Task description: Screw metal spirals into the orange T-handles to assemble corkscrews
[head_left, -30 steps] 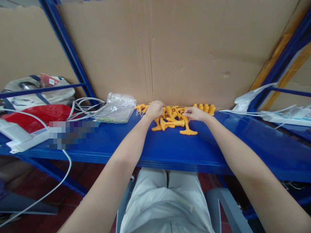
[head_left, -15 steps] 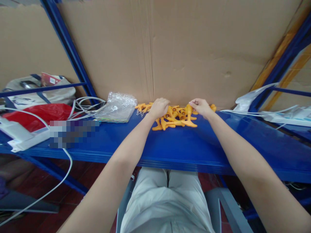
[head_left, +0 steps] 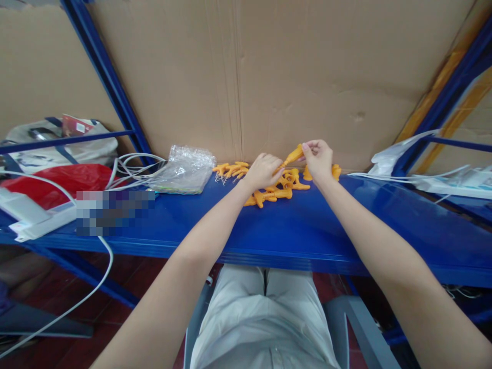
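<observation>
A heap of small orange plastic toy pieces (head_left: 282, 187) lies on the blue shelf (head_left: 292, 230) against the cardboard back wall. My right hand (head_left: 319, 159) holds one orange piece (head_left: 294, 154) lifted above the heap, pinched at its upper end. My left hand (head_left: 263, 171) grips the lower end of that same piece, fingers curled. More orange pieces (head_left: 230, 169) with small metal chains lie just left of my left hand, and a few stand behind my right hand (head_left: 336, 171).
A crumpled clear plastic bag (head_left: 184, 169) and white cables (head_left: 130, 169) lie left of the heap. A red bag (head_left: 57, 182) and a white device (head_left: 34, 218) sit far left. White plastic bags (head_left: 423, 174) rest at the right. Blue rack posts (head_left: 111, 87) frame the bay.
My right hand lifted one orange piece off the shelf and raised it above the heap. My left hand moved right and took hold of its lower end.
</observation>
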Available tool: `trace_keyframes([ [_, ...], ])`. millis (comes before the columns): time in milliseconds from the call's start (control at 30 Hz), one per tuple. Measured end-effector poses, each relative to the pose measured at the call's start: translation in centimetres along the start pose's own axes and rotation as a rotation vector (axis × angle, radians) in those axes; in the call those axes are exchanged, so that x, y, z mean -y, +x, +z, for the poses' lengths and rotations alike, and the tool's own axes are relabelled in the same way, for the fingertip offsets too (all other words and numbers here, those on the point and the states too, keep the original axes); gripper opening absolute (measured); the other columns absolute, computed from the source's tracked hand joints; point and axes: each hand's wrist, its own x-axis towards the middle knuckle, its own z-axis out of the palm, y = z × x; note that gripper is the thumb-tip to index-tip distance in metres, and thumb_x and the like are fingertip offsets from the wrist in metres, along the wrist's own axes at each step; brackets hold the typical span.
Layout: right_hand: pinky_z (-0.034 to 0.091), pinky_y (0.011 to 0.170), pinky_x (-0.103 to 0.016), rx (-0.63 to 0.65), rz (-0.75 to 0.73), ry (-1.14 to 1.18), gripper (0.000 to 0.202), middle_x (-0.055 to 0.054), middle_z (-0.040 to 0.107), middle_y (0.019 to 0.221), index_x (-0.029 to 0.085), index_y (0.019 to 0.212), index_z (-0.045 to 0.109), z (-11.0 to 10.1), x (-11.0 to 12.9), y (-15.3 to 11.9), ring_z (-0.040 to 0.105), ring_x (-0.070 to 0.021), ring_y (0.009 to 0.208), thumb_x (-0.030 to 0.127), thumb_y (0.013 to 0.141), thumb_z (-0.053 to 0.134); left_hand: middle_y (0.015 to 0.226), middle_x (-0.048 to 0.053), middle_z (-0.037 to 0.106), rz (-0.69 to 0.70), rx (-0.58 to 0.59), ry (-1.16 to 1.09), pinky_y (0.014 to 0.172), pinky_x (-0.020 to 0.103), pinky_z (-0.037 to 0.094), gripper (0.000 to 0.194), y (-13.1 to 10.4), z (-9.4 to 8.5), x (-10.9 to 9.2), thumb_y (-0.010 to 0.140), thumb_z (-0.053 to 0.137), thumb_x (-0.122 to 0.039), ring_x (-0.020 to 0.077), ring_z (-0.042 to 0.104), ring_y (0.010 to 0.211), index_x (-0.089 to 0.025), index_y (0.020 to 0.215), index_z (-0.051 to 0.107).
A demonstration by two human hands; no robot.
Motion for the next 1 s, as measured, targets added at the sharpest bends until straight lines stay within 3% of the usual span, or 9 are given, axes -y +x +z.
trace_keyframes([
  [200,0.063,0.069,-0.031,0.076,-0.160,0.289,0.057,0.000,0.070,0.084,0.025,0.108,0.059,1.1,-1.0,0.1,0.076,-0.0209,0.080,0.074,0.081,0.071,0.103,0.014,0.075,-0.152,-0.069,0.085,0.109,0.055,0.037,0.030,-0.3,0.1,0.4,0.100,0.040,-0.023,0.0290,0.063,0.107,-0.017,0.111,0.068],
  [333,0.064,0.068,-0.032,0.138,-0.155,0.341,0.066,-0.001,0.072,0.086,0.023,0.108,0.061,1.2,-1.5,0.0,0.077,-0.0210,0.077,0.078,0.073,0.075,0.108,0.014,0.073,-0.197,-0.074,0.121,0.114,0.057,0.032,0.035,-0.5,0.3,0.2,0.100,0.038,-0.017,0.0288,0.062,0.111,-0.016,0.122,0.065],
  [533,0.063,0.065,-0.035,0.156,-0.110,0.264,0.041,-0.004,0.071,0.092,0.021,0.102,0.067,0.8,-1.3,0.0,0.073,-0.0188,0.070,0.058,0.085,0.073,0.112,0.016,0.071,-0.185,-0.026,0.136,0.109,0.052,0.035,0.036,-0.7,0.4,0.2,0.102,0.033,-0.018,0.0297,0.061,0.111,-0.014,0.123,0.062],
  [700,0.062,0.086,-0.044,0.068,-0.214,0.042,0.022,-0.008,0.075,0.101,0.021,0.096,0.075,0.1,-1.2,0.1,0.071,-0.0216,0.087,0.041,0.085,0.073,0.105,0.014,0.071,-0.143,-0.042,0.119,0.099,0.046,0.040,0.031,-1.0,0.6,0.8,0.103,0.036,-0.020,0.0288,0.060,0.105,-0.017,0.116,0.064],
  [833,0.058,0.093,-0.046,0.114,-0.210,0.011,0.025,-0.009,0.076,0.107,0.022,0.100,0.078,-0.3,-1.0,-0.1,0.070,-0.0230,0.096,0.042,0.088,0.070,0.104,0.015,0.071,-0.136,-0.008,0.119,0.093,0.042,0.040,0.029,-0.9,0.5,0.8,0.103,0.039,-0.023,0.0290,0.060,0.104,-0.016,0.116,0.064],
  [1000,0.061,0.082,-0.040,0.215,-0.054,0.094,0.034,-0.009,0.078,0.105,0.021,0.106,0.078,-0.4,-1.2,-0.4,0.071,-0.0228,0.095,0.049,0.089,0.071,0.102,0.014,0.070,-0.113,0.007,0.116,0.093,0.042,0.041,0.029,-1.0,0.7,0.9,0.104,0.038,-0.023,0.0283,0.061,0.103,-0.017,0.114,0.065],
])
